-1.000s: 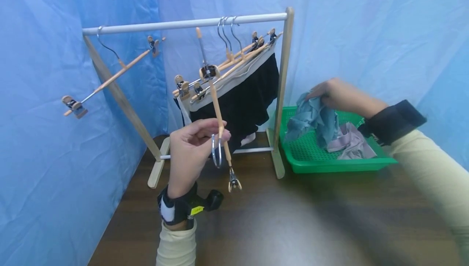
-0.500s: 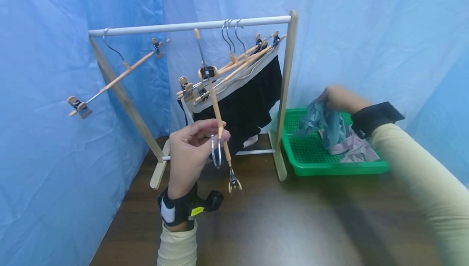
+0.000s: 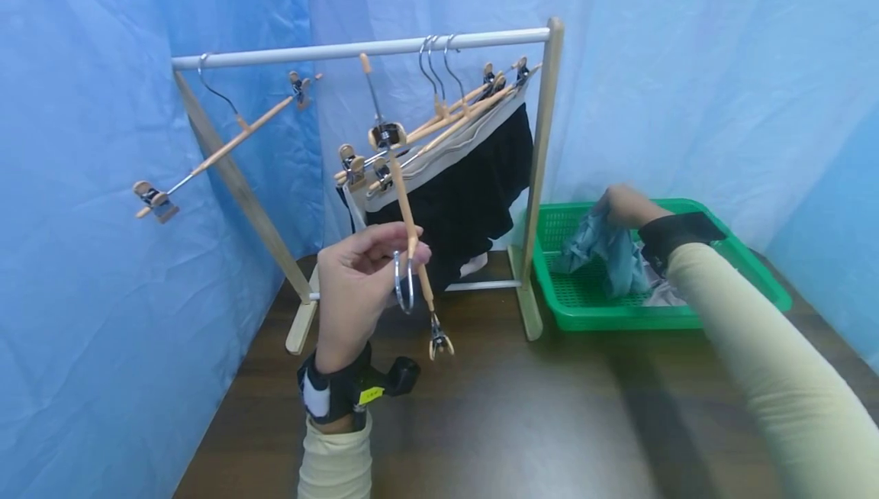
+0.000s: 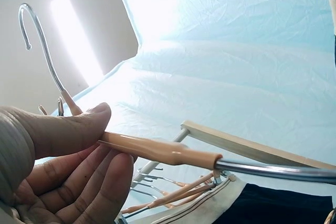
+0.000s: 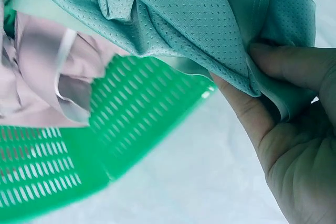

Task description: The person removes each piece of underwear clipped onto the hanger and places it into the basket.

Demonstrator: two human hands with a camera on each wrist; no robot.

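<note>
My left hand (image 3: 364,278) pinches a clip hanger (image 4: 152,148) by the middle of its bar, between thumb and fingers. Its metal hook (image 4: 39,40) points toward me in the head view, and its two clips hold nothing. Over at the right, my right hand (image 3: 628,207) pinches an edge of a teal garment (image 3: 604,247) of perforated fabric between thumb and forefinger. That cloth hangs bunched over a green plastic basket (image 3: 625,320), its lower part down inside. A pale mauve garment (image 5: 68,72) lies in the basket beside it, mostly behind my right forearm in the head view.
A rack with a white rail (image 3: 364,49) and wooden legs stands behind my left hand. Black garments (image 3: 453,201) hang from clip hangers at its right end. A bare clip hanger (image 3: 226,148) hangs at its left end. Blue curtains (image 3: 687,64) surround the brown table (image 3: 522,423).
My right hand has lowered the teal garment further into the basket. The view has shifted slightly, while my left hand keeps its hold on the hanger.
</note>
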